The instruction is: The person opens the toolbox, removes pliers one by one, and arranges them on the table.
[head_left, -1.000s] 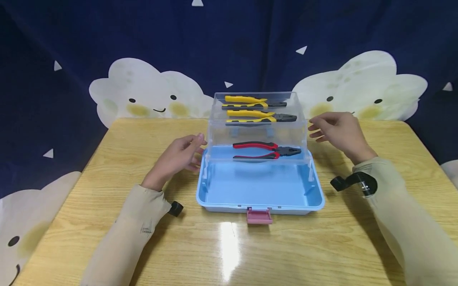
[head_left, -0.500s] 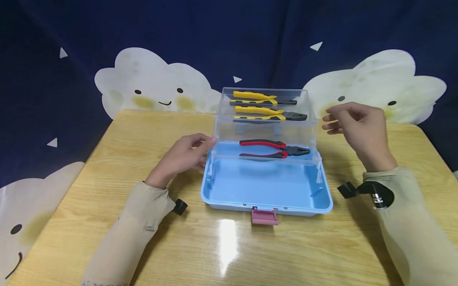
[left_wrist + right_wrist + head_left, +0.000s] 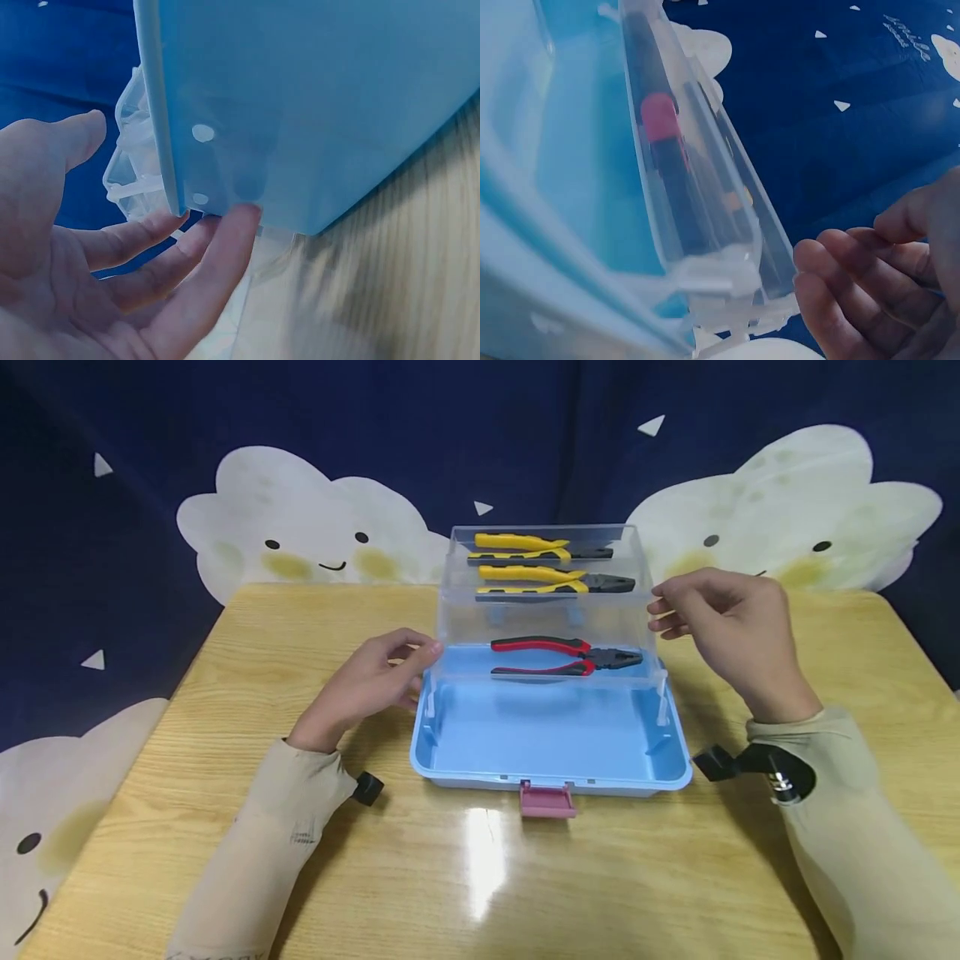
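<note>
Toolbox [image 3: 551, 752] sits open mid-table [image 3: 225, 693], nearer the far edge (clear trays fanned up, red pliers [image 3: 562, 657] on the lowest, two yellow pairs above). Left hand [image 3: 367, 685] relaxed, fingertips touching its left side. Right hand [image 3: 723, 627] loosely curled beside the tray's right end, grasping nothing.

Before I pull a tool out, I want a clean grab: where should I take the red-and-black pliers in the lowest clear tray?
Grip the red-and-black pliers by their paired handles, on the left end, coming from above and the front. They lie flat with the dark jaws pointing right, and the tray above is stepped back, leaving them uncovered. The left hand is nearer the handles; the right hand hovers by the tray's other end.
</note>
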`<state>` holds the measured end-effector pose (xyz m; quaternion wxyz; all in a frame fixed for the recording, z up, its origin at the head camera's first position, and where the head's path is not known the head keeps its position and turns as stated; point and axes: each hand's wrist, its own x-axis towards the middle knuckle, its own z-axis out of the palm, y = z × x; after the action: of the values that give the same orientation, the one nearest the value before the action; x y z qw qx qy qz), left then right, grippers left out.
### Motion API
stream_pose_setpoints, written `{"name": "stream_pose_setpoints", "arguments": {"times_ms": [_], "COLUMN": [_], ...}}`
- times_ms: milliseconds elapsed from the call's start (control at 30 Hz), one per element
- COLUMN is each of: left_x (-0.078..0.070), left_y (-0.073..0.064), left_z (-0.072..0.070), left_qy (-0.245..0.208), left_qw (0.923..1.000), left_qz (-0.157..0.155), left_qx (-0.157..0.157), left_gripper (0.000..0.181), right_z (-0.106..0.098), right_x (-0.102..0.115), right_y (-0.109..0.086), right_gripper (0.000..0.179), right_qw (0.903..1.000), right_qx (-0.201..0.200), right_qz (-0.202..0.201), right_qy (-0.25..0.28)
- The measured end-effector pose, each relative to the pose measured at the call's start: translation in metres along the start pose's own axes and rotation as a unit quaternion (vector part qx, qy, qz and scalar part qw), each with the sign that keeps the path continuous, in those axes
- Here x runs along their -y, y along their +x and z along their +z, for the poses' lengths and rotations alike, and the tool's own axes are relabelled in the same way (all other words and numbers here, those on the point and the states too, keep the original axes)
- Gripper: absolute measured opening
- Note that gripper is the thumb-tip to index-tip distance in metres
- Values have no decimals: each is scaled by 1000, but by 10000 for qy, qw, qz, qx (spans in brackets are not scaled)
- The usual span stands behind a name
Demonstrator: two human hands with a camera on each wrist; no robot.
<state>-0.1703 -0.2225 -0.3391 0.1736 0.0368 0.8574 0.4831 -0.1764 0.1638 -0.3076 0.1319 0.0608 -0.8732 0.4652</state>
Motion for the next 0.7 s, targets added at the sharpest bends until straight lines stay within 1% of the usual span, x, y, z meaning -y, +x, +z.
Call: {"name": "stream_pose_setpoints", "arguments": {"times_ms": [133,433,500,700], "left_x": [0,-2,-2,-3], "left_y": [-2,-8,-9,-11], "left_z": [-1,-4,-5,-5], "left_qy": [-27,-247,-222,-30], "left_qw": [10000,9996,9996,9999], "left_qz": [37,29,19,2], "left_qx": [-4,160,193,148], "left_gripper": [56,53,55,62], "right_z": [2,6,7,9], "right_x": [6,15,17,23], "right_y": [-3,-9,-10,-15], "right_gripper": [29,28,27,27], "right_qw": [9997,9986,9984,9978], "right_qx": [21,107,122,172], "right_qz": [-193,-419,-448,-593], "right_qy": [-135,-313,-323,-261]}}
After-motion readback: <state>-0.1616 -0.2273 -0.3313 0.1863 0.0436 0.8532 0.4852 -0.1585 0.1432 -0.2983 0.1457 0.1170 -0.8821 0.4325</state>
